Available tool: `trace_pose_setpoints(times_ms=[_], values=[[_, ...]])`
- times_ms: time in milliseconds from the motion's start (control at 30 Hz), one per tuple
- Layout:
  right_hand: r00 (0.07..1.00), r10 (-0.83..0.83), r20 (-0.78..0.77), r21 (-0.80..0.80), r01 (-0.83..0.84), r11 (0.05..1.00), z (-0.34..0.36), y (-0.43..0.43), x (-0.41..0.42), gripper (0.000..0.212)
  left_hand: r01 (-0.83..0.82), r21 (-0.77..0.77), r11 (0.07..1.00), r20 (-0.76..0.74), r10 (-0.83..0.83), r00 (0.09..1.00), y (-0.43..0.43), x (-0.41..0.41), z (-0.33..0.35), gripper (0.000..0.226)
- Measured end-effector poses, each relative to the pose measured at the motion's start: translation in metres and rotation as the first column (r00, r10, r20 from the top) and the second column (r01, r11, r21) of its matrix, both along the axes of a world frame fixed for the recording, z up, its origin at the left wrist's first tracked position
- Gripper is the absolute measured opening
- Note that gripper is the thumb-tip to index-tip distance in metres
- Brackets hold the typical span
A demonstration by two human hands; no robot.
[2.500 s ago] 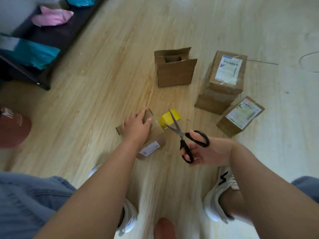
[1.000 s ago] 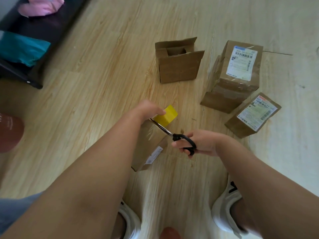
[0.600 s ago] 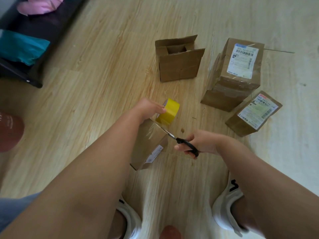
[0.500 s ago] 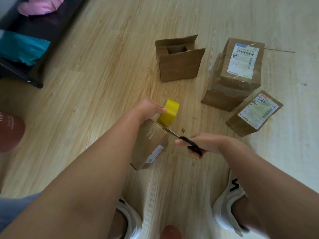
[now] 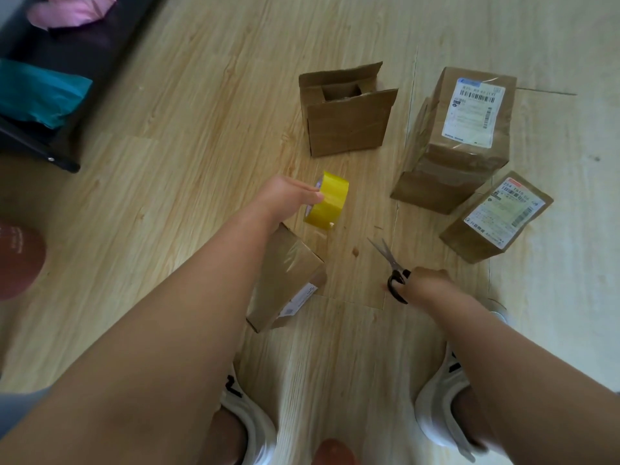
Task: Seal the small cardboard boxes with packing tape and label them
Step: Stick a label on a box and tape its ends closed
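Head view: tape roll in one hand, scissors in the other, boxes spread over the wooden floor (image 5: 161,203).

The left hand (image 5: 285,196) grips the yellow tape roll (image 5: 330,204), thumb on its rim, just beyond the taped small box (image 5: 292,276) lying mid-floor under that forearm. The right hand (image 5: 424,285) is curled round the scissors (image 5: 391,261), blades slightly parted, apart from that box. Farther out stand an open box (image 5: 345,122) and, to its right, a tall labelled box (image 5: 469,129) with a smaller labelled box (image 5: 496,218) just beside it.
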State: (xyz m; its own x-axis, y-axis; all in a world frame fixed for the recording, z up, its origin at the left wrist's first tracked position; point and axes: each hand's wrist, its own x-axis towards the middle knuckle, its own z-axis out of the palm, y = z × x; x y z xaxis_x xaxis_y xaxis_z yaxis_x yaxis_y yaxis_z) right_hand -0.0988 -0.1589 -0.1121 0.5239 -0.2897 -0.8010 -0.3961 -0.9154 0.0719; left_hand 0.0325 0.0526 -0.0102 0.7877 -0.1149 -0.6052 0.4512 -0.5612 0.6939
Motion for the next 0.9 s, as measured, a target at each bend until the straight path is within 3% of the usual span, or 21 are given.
trace_pose_setpoints(times_ms=[133,367,433,500,600,700,800,900], values=[[0.997,-0.071,-0.01,-0.023,0.071,0.997,-0.012,-0.002,-0.001,0.058,0.062,0.018,0.998,0.03,-0.062,0.998,-0.006,0.006,0.007,0.031],[0.981,-0.146,-0.128,0.036,0.152,0.988,-0.013,0.001,0.006,0.043,0.26,0.142,0.955,0.056,-0.27,0.961,-0.022,0.002,0.004,0.027],[0.967,-0.256,0.005,0.102,0.254,0.962,-0.011,-0.007,0.006,0.031,0.296,0.154,0.943,0.071,-0.309,0.948,-0.023,0.0,0.0,0.024],[0.904,-0.349,0.247,0.208,0.302,0.93,0.0,-0.013,0.003,0.024,0.331,0.215,0.919,0.093,-0.357,0.93,-0.024,-0.001,-0.004,0.02],[0.749,-0.387,0.538,0.381,0.193,0.904,0.033,-0.009,0.011,0.062,0.462,0.472,0.751,0.101,-0.566,0.818,-0.032,-0.007,-0.002,0.025],[0.741,-0.37,0.56,0.487,0.066,0.871,0.06,0.004,0.026,0.084,0.584,0.636,0.505,0.013,-0.764,0.645,-0.044,-0.016,0.004,0.028],[0.818,-0.296,0.493,0.502,0.011,0.865,0.073,0.009,0.03,0.065,0.622,0.702,0.347,-0.038,-0.854,0.518,-0.055,-0.027,0.009,0.025],[0.846,-0.284,0.451,0.48,0.038,0.876,0.075,0.009,0.024,0.043,0.608,0.729,0.314,0.001,-0.889,0.458,-0.061,-0.037,0.014,0.026]])
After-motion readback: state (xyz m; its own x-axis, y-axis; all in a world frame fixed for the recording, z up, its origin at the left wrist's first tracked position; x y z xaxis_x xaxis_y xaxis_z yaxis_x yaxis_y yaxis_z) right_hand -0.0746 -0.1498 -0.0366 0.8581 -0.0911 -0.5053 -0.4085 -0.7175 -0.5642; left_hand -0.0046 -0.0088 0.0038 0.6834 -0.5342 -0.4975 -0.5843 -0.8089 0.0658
